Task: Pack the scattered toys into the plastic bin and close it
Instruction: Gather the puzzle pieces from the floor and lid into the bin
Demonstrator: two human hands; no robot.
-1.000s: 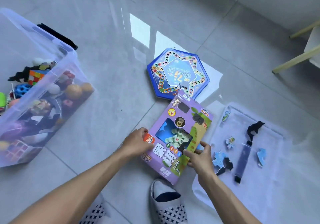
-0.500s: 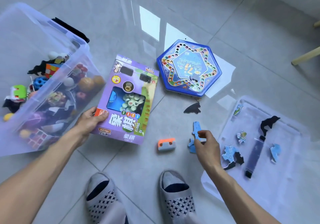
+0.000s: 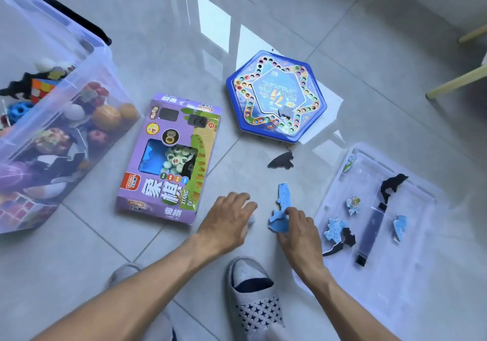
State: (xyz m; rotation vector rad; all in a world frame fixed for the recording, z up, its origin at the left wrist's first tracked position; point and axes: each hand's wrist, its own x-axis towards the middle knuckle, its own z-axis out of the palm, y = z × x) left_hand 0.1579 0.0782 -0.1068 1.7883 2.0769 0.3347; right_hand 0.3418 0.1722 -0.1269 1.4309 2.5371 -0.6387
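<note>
The person crouches over the tiled floor (image 3: 342, 51), mid-gather: loose toys are being collected before they go into the plastic bin (image 3: 79, 58). Taking the purple chess box (image 3: 168, 161) as the landmark, the bin stands just to its left, open-topped and already well filled with balls, cubes and figures. Right of the box's near corner, the left hand (image 3: 226, 222) reaches down with fingers spread and relaxed over a small toy that is mostly hidden beneath it; whether it has a grip yet cannot be told. Further right, the right hand (image 3: 297, 232) pinches a blue puzzle piece (image 3: 282, 209) at its lower end. A dark puzzle piece (image 3: 280, 160) lies beyond that, and the blue hexagonal game tin (image 3: 276, 95) sits up and right of the box. Far right rests the clear lid (image 3: 395, 288), with several more pieces scattered on it. The next move likely calls for securing both small items, then carrying them leftward past the box and dropping them into the bin.
</note>
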